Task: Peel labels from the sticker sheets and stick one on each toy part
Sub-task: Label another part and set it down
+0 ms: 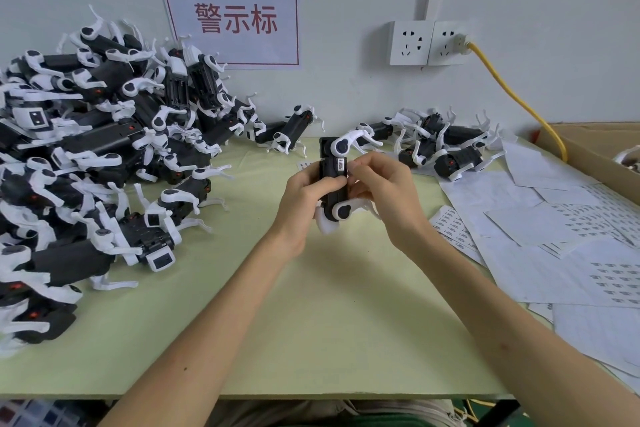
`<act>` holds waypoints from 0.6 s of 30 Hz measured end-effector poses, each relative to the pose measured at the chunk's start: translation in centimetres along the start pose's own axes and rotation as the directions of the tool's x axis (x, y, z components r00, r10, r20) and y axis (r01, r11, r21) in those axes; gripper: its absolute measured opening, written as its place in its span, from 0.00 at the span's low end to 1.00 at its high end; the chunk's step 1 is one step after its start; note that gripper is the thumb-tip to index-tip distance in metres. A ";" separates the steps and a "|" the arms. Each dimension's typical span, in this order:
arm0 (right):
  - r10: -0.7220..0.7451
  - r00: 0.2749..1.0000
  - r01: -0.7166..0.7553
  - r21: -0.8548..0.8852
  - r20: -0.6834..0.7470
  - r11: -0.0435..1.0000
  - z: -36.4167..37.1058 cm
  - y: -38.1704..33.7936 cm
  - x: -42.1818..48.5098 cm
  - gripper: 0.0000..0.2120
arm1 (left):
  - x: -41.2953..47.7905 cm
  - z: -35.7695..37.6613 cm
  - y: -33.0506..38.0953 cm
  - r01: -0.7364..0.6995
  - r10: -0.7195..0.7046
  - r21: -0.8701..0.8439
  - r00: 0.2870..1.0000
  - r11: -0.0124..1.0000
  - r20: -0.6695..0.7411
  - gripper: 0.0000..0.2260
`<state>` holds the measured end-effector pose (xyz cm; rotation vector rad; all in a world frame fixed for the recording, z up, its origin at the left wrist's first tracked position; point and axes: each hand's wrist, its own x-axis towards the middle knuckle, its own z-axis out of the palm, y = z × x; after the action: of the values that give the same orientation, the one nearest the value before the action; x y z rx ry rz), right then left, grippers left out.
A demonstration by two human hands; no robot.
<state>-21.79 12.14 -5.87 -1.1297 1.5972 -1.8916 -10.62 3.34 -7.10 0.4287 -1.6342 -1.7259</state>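
**Black plastic toy part (333, 180) with white jointed legs, held up over the table**

So the toy part was up off the pale green tabletop (311, 305), pretty much dead centre, standing on end between both hands. The left hand (304, 198) had its fingers wrapped round the black body from the left side, a proper grip. The right hand (384, 191) came in from the other side with thumb and forefinger curled in, and those fingertips (353, 166) were pinching at the right edge of a small white printed label (341, 164) sitting on the upper part of the body, just below the top white leg joint.

Off to the left was a huge heap of the same black-and-white toy parts (97, 156), and a smaller bunch (443, 146) lay at the back right by the wall. White sticker sheets with rows of tiny labels (571, 236) were spread overlapping across the right side of the table, next to a brown cardboard box (588, 149). One little strip of labels (305, 165) lay flat just behind the left hand. On the wall hung a white paper sign with red characters (230, 15), plus white wall sockets (429, 42) with a yellow cable (512, 97) plugged in.
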 end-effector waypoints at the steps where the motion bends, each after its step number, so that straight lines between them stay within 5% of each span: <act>1: 0.005 1.000 -0.005 0.013 0.004 1.000 0.0 0.0 0.0 0.10 | 0.0 0.0 0.0 0.007 -0.007 -0.009 1.000 1.000 0.009 0.11; 18: -0.022 0.997 0.021 0.020 0.079 1.000 0.0 -0.2 -0.2 0.16 | -0.5 0.5 0.1 0.021 -0.019 -0.023 0.997 1.000 0.074 0.10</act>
<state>-21.65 12.36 -5.70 -1.2026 1.5270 -1.8484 -10.60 4.00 -7.08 0.3748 -1.6643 -1.7938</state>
